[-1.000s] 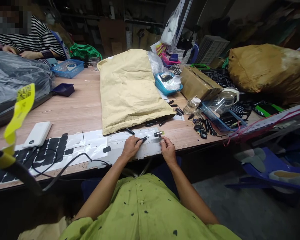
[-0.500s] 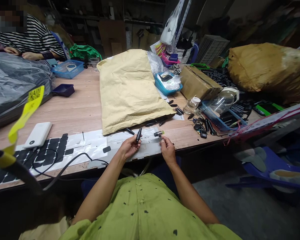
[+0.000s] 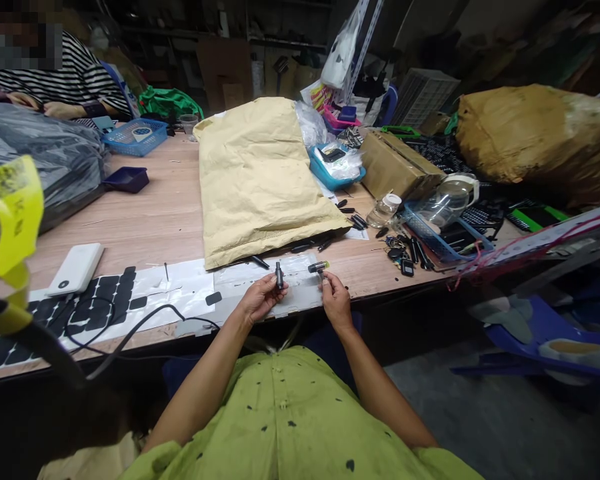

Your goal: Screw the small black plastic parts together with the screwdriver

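My left hand (image 3: pixel 261 298) pinches a short black tapered cylinder (image 3: pixel 279 275) between thumb and fingers, its narrow end pointing up and away from me. What exactly the part is, I cannot make out. In my right hand (image 3: pixel 336 300) is a small hammer (image 3: pixel 319 267), gripped by its handle, with a dark head that ends in yellow. The two hands are apart, above the near edge of the table. Beneath them lie a whitish sheet (image 3: pixel 300 297) and some clear plastic. Just beyond, a large cream paper bag (image 3: pixel 260 180) has black parts (image 3: pixel 260 262) by its lower edge.
On the left are a white power bank (image 3: pixel 77 267), a cable (image 3: pixel 145 323) and black stickers (image 3: pixel 107 293). A blue basket (image 3: pixel 447 233), a jar (image 3: pixel 383 212) and keys (image 3: pixel 400 253) sit on the right. Across the table sits a person in a striped top (image 3: pixel 87 77).
My left hand has turned the black cylinder from a slant to nearly upright. My right hand and the hammer have hardly moved. The yellow tag at the left has swung further left.
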Motion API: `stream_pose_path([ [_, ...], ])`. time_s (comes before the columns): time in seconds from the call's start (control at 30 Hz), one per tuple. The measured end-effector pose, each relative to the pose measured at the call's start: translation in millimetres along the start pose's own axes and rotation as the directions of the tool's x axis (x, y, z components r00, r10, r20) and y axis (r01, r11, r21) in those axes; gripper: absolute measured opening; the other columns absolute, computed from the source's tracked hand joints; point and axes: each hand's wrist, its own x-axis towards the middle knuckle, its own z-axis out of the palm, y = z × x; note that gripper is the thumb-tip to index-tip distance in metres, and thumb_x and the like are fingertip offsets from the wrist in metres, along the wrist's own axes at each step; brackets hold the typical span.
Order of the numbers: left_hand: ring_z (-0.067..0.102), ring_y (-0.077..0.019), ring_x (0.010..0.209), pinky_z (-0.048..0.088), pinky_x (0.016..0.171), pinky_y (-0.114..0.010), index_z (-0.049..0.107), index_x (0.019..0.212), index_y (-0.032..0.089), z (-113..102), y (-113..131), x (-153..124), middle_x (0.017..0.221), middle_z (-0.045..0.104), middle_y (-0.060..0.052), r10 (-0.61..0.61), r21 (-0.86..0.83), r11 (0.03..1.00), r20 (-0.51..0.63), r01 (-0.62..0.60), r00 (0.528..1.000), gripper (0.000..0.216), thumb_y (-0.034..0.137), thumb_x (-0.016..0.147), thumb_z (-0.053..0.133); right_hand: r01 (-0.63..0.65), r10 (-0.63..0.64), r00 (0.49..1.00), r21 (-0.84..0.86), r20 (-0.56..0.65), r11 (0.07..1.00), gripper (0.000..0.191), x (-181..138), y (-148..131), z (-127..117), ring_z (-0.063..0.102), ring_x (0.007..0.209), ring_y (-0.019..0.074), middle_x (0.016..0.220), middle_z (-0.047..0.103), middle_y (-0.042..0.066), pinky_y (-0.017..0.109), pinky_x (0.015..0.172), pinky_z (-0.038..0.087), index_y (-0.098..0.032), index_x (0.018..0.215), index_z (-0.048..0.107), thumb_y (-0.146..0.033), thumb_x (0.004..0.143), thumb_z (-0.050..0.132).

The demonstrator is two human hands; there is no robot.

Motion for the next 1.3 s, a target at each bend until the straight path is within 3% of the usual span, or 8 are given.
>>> stream_pose_path([
  [0.17, 0.064, -0.0116, 0.064, 0.052, 0.063, -0.023, 0.072, 0.100, 0.012, -4.0, 1.2, 2.0, 0.076, 0.069, -0.005, 0.050, 0.127, 0.990, 0.036, -0.054, 0.998, 0.018, 0.020, 0.084, 0.074, 0.017, -0.017, 1.000, -0.003, -0.016, 1.000, 0.042, -0.2, 1.3, 1.1, 0.066, 0.071, 0.0207, 0.078, 0.074, 0.004, 0.033, 0.073, 0.053, -0.019, 0.109, 0.072, -0.045, 0.084, 0.049],
  [0.27, 0.058, -0.0115, 0.061, 0.047, 0.059, -0.023, 0.074, 0.101, 0.015, -6.1, 3.3, 8.6, 0.073, 0.063, -0.002, 0.161, 0.416, 0.896, 0.017, -0.153, 0.987, 0.023, 0.029, 0.083, 0.074, 0.025, -0.025, 1.000, -0.008, -0.013, 1.000, 0.042, -0.1, 1.8, 0.8, 0.065, 0.070, 0.0203, 0.079, 0.074, 0.005, 0.033, 0.072, 0.053, -0.019, 0.108, 0.072, -0.045, 0.084, 0.049],
  [0.37, 0.059, -0.0162, 0.075, 0.050, 0.072, -0.029, 0.077, 0.096, 0.019, -6.1, 4.7, 18.0, 0.079, 0.061, -0.001, 0.398, 0.768, 0.567, 0.062, -0.299, 0.915, 0.017, 0.026, 0.083, 0.069, 0.028, -0.028, 1.000, -0.013, -0.011, 1.000, 0.042, 0.4, 1.9, 0.3, 0.066, 0.071, 0.0206, 0.080, 0.074, 0.005, 0.033, 0.072, 0.053, -0.020, 0.107, 0.072, -0.046, 0.084, 0.050],
  [0.47, 0.060, -0.0207, 0.088, 0.050, 0.086, -0.034, 0.078, 0.092, 0.020, -5.7, 1.6, 26.1, 0.086, 0.059, -0.004, 0.513, 0.918, 0.233, 0.165, -0.321, 0.842, 0.016, 0.021, 0.084, 0.065, 0.013, -0.013, 1.000, 0.000, -0.006, 1.000, 0.041, 1.2, 1.8, -0.1, 0.067, 0.073, 0.0213, 0.082, 0.075, 0.006, 0.033, 0.072, 0.054, -0.020, 0.106, 0.073, -0.046, 0.084, 0.051],
  [0.6, 0.060, -0.0210, 0.085, 0.050, 0.084, -0.034, 0.075, 0.095, 0.021, -7.5, -8.2, 30.4, 0.086, 0.059, -0.004, 0.548, 0.949, 0.027, 0.249, -0.314, 0.799, 0.015, 0.021, 0.086, 0.063, -0.004, 0.004, 1.000, 0.016, 0.003, 1.000, 0.040, 2.0, 1.0, -0.4, 0.067, 0.072, 0.0215, 0.083, 0.075, 0.006, 0.034, 0.072, 0.054, -0.020, 0.106, 0.074, -0.045, 0.083, 0.052],
  [0.83, 0.059, -0.0177, 0.082, 0.051, 0.083, -0.032, 0.075, 0.098, 0.021, -16.1, -14.9, 30.5, 0.089, 0.060, -0.003, 0.598, 0.929, -0.028, 0.312, -0.369, 0.739, 0.016, 0.019, 0.088, 0.063, -0.011, 0.010, 0.999, 0.031, 0.037, 0.999, 0.044, 2.0, 2.7, -2.7, 0.067, 0.076, 0.0195, 0.096, 0.076, 0.009, 0.036, 0.079, 0.057, -0.017, 0.108, 0.075, -0.039, 0.073, 0.059],
  [1.07, 0.061, -0.0189, 0.086, 0.052, 0.084, -0.033, 0.077, 0.106, 0.023, -22.8, -6.7, 32.6, 0.090, 0.060, -0.003, 0.520, 0.937, -0.025, 0.311, -0.350, 0.796, 0.023, 0.020, 0.089, 0.061, -0.177, 0.151, 0.983, 0.294, 0.108, 0.939, 0.050, -5.9, -11.4, -11.7, 0.069, 0.089, 0.0226, 0.104, 0.076, 0.009, 0.036, 0.076, 0.058, -0.017, 0.108, 0.076, -0.033, 0.061, 0.070],
  [1.3, 0.062, -0.0206, 0.091, 0.053, 0.085, -0.034, 0.076, 0.104, 0.024, -21.6, -4.4, 36.7, 0.091, 0.058, -0.004, 0.494, 0.947, -0.053, 0.300, -0.317, 0.816, 0.025, 0.017, 0.091, 0.056, -0.408, 0.314, 0.906, 0.392, 0.284, 0.824, 0.045, -18.2, -33.4, -23.1, 0.063, 0.070, 0.0166, 0.091, 0.077, 0.004, 0.031, 0.064, 0.055, -0.019, 0.098, 0.080, -0.032, 0.055, 0.081],
])
